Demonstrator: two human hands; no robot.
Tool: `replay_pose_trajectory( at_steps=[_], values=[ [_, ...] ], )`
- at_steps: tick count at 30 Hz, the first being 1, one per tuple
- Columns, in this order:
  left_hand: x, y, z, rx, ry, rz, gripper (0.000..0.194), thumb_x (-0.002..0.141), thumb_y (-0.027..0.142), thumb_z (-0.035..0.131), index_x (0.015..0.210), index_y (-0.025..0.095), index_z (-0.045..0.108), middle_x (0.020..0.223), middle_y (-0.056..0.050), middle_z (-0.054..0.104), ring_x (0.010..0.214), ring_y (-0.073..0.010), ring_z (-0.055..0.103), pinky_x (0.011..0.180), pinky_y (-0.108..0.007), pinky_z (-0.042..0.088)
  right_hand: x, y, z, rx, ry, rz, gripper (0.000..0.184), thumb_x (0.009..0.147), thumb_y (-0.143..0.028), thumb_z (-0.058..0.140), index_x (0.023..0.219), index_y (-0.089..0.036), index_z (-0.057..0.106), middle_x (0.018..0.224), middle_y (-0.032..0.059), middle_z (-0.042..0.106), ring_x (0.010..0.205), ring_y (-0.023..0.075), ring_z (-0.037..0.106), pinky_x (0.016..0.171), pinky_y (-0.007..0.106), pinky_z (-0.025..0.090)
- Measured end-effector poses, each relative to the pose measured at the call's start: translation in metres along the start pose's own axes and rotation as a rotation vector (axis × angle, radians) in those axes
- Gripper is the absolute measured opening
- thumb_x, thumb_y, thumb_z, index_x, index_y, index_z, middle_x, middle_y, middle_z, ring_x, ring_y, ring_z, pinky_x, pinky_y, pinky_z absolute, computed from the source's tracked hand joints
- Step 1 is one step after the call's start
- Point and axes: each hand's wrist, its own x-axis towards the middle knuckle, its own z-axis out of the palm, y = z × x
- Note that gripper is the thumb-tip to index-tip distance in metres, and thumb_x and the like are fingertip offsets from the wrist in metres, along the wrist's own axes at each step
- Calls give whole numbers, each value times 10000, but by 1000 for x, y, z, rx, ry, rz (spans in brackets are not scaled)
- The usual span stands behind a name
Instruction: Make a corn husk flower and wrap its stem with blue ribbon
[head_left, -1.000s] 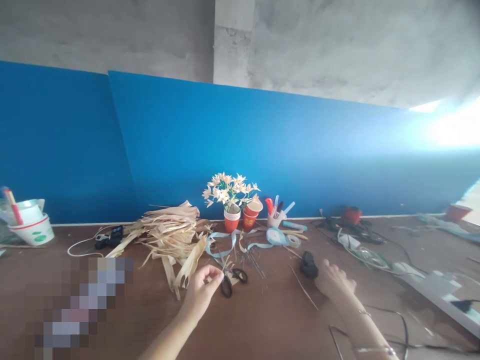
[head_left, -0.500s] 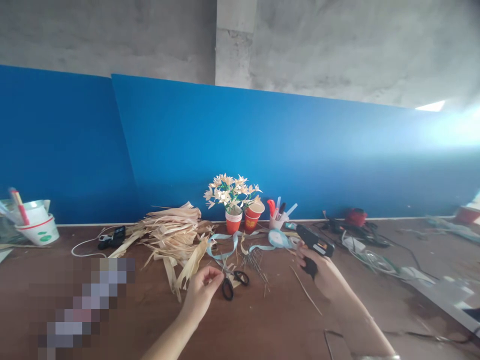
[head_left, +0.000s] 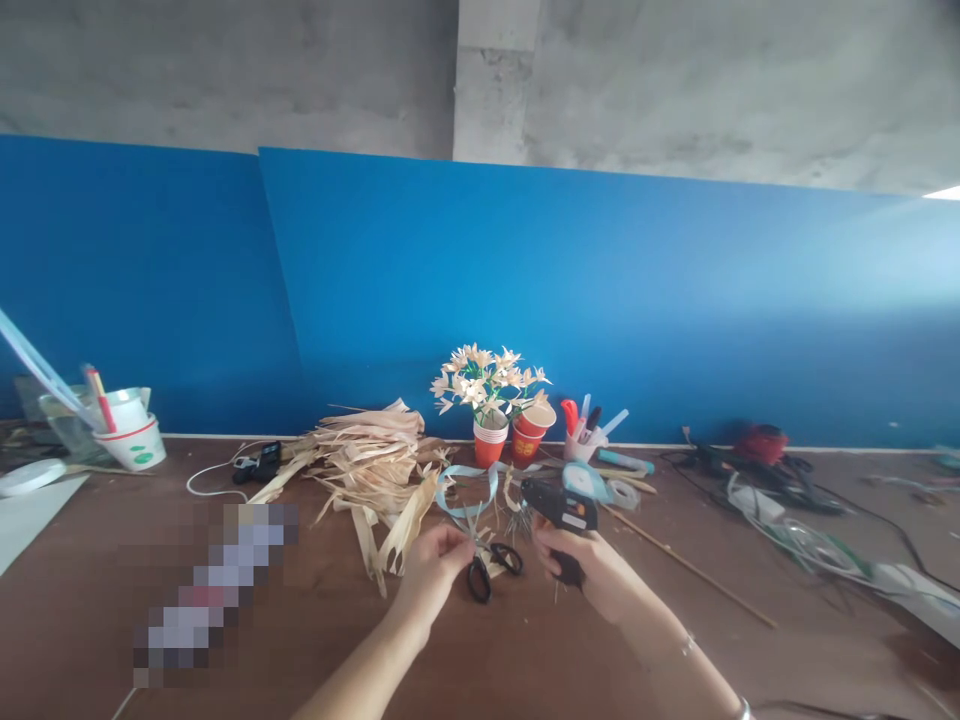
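Note:
My right hand is wrapped round the handle of a black hot glue gun, its nozzle pointing left. With fingertips pinched together, my left hand is just left of the black-handled scissors; whatever it pinches is too small to make out. The scissors lie on the table beside thin wires, partly hidden by the glue gun. Behind my left hand spreads a heap of dried husk strips. A light blue ribbon curls beyond the scissors.
Pale husk flowers stand in red paper cups near the blue partition. To their right is a cup of pens. A thin stick and tangled cables lie at right. A white cup stands at left.
My right hand has brought the glue gun leftward, closer to my left hand. The left hand remains pinched by the scissors. The view has shifted slightly left.

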Motion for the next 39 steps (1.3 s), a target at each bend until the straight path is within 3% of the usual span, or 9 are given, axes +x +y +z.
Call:
replay_pose_trajectory(
  at_steps=[7, 14, 21, 25, 31, 35, 39],
  values=[
    [-3, 7, -12, 29, 152, -5, 203, 673, 375, 638, 659, 173, 631, 583, 9, 612, 584, -150, 559, 553, -242, 401, -9, 2, 7, 1, -33, 55, 156, 732, -311, 623, 790, -170, 588, 544, -44, 429, 530, 113, 368, 539, 257, 340],
    [-1, -1, -9, 0, 54, 7, 243, 675, 411, 647, 671, 169, 621, 561, 14, 608, 536, -138, 540, 514, -236, 387, -14, 1, 5, -14, -24, 54, 160, 741, -328, 630, 787, -181, 583, 546, -44, 416, 528, 110, 348, 522, 251, 327],
    [1, -3, -12, 42, 84, 7, 241, 671, 411, 635, 662, 171, 623, 563, 2, 615, 544, -151, 550, 512, -243, 373, -13, -4, -3, -73, 12, 51, 177, 743, -338, 625, 781, -170, 583, 540, -42, 429, 515, 110, 374, 528, 261, 347],
    [2, -7, -13, 53, 64, 6, 242, 674, 405, 631, 671, 163, 622, 581, -20, 633, 561, -161, 563, 528, -252, 379, -16, -14, -14, -127, 35, 15, 180, 723, -343, 638, 743, -174, 578, 526, -42, 426, 517, 113, 365, 533, 266, 338],
    [4, -10, -13, 100, 47, 20, 235, 691, 397, 603, 693, 162, 615, 601, -17, 632, 581, -163, 564, 548, -256, 388, -18, -11, -49, -149, 165, 1, 254, 726, -394, 669, 803, -160, 608, 611, -25, 467, 537, 108, 391, 547, 265, 344],
    [6, -13, -14, 228, 15, 46, 199, 721, 370, 565, 691, 176, 598, 610, -10, 637, 595, -170, 577, 573, -265, 409, -17, -4, -63, -133, 165, 11, 278, 728, -409, 679, 837, -164, 605, 633, -28, 472, 533, 100, 398, 543, 259, 336],
    [5, -9, -19, 582, 36, 107, 149, 747, 285, 534, 648, 190, 595, 634, -12, 649, 644, -177, 594, 626, -275, 407, -18, -4, -58, -147, 160, 28, 274, 726, -402, 680, 839, -166, 600, 616, -34, 466, 538, 102, 397, 549, 260, 335]
  ],
)
